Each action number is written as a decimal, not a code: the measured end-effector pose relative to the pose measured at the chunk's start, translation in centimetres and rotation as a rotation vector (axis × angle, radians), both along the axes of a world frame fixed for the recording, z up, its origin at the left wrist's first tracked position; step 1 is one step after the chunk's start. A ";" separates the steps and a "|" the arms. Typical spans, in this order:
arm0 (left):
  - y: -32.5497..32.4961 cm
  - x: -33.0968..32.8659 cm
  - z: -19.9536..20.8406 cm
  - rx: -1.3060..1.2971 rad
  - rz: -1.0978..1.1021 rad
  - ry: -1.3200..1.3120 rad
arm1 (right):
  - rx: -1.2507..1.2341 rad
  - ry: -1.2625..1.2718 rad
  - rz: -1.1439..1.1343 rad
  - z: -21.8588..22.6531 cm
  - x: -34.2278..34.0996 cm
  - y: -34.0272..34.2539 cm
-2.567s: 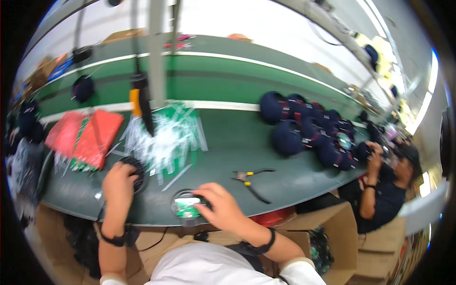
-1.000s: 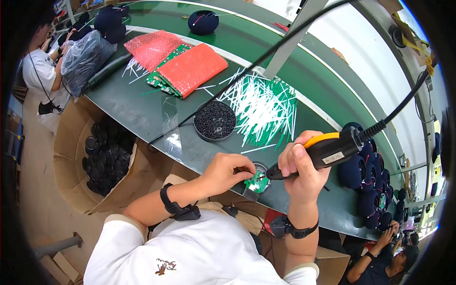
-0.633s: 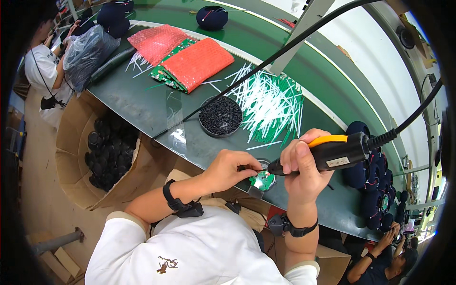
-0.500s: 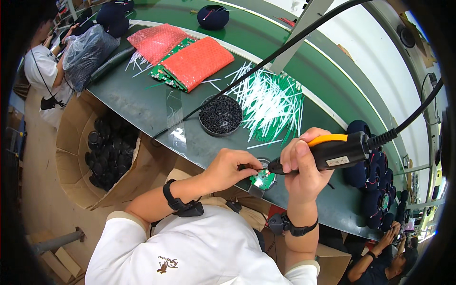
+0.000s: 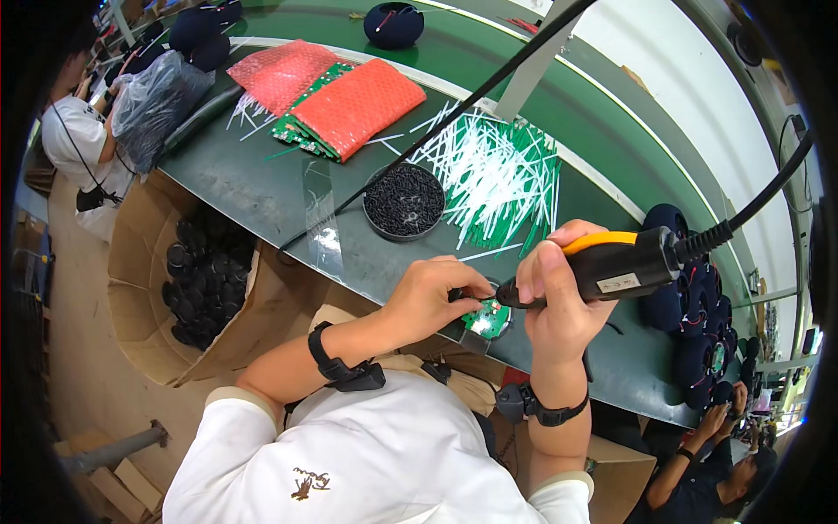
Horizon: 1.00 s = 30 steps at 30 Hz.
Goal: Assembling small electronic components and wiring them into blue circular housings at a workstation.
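Observation:
My right hand (image 5: pixel 563 301) is wrapped around a black and yellow electric screwdriver (image 5: pixel 620 262). Its nose points left, over a small green circuit board (image 5: pixel 487 321) seated in a round part near the bench edge. Just left of that nose, my left hand (image 5: pixel 436 295) is closed in a pinch, fingertips above the board. What sits between those fingers is too small to make out. Farther back stands a round dish (image 5: pixel 406 238) full of small black pieces.
White and green strips (image 5: pixel 497 179) lie heaped beside the dish. Red bubble wrap (image 5: pixel 358 105) covers green boards. A cardboard box (image 5: pixel 140 288) of black round parts stands left. Dark blue rounded pieces (image 5: pixel 668 301) line the right. A cable (image 5: pixel 489 83) crosses above the bench. Co-workers (image 5: pixel 83 140) are nearby.
My left fingers have shifted slightly right and curled more above the board. The screwdriver has moved a little lower relative to the bench, staying in my right hand. The whole view has shifted slightly.

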<state>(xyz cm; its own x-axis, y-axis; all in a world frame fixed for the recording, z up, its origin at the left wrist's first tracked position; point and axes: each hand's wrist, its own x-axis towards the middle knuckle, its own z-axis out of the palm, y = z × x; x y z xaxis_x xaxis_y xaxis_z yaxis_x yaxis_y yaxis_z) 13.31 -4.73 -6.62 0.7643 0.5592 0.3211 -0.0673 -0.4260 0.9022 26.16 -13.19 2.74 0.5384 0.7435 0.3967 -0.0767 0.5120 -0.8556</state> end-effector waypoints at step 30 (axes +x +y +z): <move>0.2 0.5 -0.5 0.095 -0.054 0.130 | -0.047 -0.082 -0.128 -1.6 0.1 0.4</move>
